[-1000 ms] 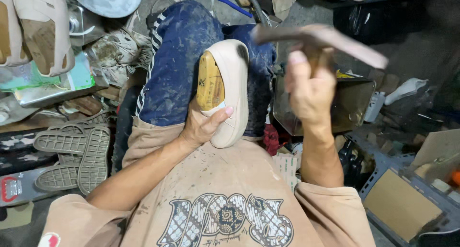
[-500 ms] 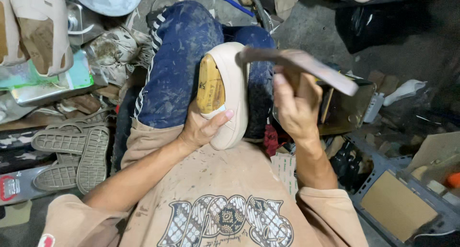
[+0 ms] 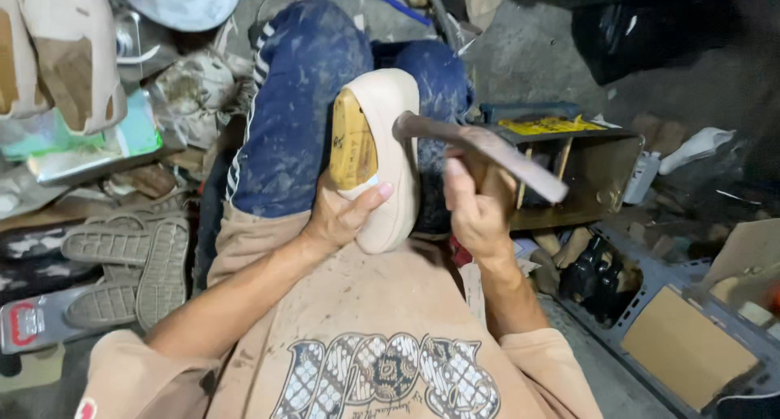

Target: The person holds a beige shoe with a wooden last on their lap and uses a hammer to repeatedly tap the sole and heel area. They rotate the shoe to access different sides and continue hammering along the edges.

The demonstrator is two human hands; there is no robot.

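One cream shoe [image 3: 390, 155] in left hand [image 3: 341, 216] grip; right hand [image 3: 475, 212] grips one hammer [image 3: 479, 147]; two soles [image 3: 130, 269] nearby.

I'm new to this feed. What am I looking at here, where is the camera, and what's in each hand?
There is no machine: a person works with bare hands, filmed by a camera on their head looking down at their lap. The left hand grips a cream shoe propped on the knee, with a tan last inside it. The right hand holds a hammer, its head against the shoe's side. Grey soles lie on the cluttered floor to the left, an open box to the right.
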